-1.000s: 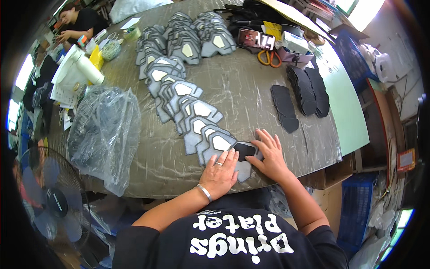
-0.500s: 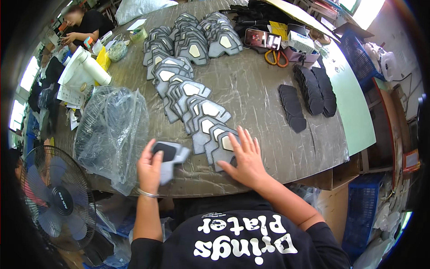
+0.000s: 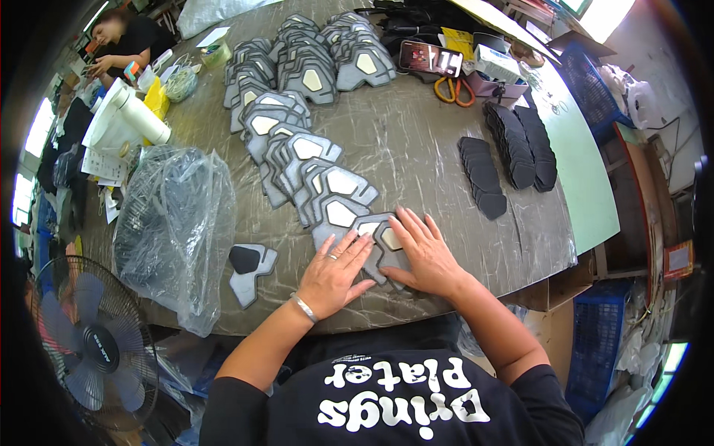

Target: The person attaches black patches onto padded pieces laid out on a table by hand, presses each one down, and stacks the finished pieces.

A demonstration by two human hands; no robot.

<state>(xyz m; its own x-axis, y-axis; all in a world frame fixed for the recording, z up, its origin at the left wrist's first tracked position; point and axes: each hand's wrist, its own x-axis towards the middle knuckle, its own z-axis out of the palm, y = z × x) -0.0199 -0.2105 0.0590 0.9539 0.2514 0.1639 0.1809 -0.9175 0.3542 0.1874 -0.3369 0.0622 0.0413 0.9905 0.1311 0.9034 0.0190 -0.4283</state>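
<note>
My left hand (image 3: 332,276) and my right hand (image 3: 430,254) lie with fingers spread at the near end of a long overlapping row of grey pads (image 3: 343,213) with pale raised centres. Fingers of both touch the nearest pad (image 3: 390,258), partly hidden by them. Neither hand grips anything. Left of my left hand, a single angular grey pad (image 3: 244,287) lies flat, with a black patch (image 3: 244,259) on its upper part.
A clear plastic bag (image 3: 172,230) lies at the left, near a fan (image 3: 97,346). Rows of black patches (image 3: 481,178) lie at the right. More grey pads (image 3: 309,78), a phone (image 3: 430,58) and orange-handled scissors (image 3: 454,91) are farther back. A person (image 3: 123,44) sits far left.
My left hand has let go of the pad with the black patch, now lying on the table, and moved right onto the row. My right hand has shifted slightly right.
</note>
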